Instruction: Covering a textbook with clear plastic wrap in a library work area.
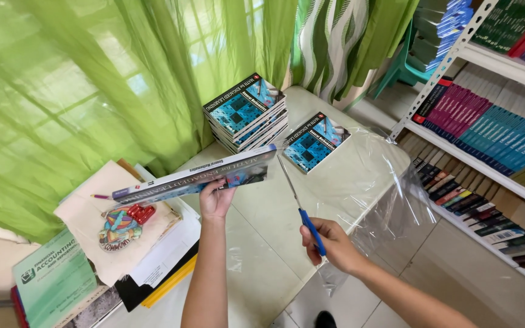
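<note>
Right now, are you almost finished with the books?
Hard to say. A stack of books and one lone book lie on the table, seemingly unwrapped. The left hand holds a book; the right hand works blue-handled scissors at the clear plastic sheet.

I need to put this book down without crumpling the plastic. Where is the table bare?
The widest bare patch of the table lies between the left hand and right hand, below the clear plastic sheet. It is crowded at the far end, around the book stack and single book, and left, where the papers and cloth bag pile up.
</note>
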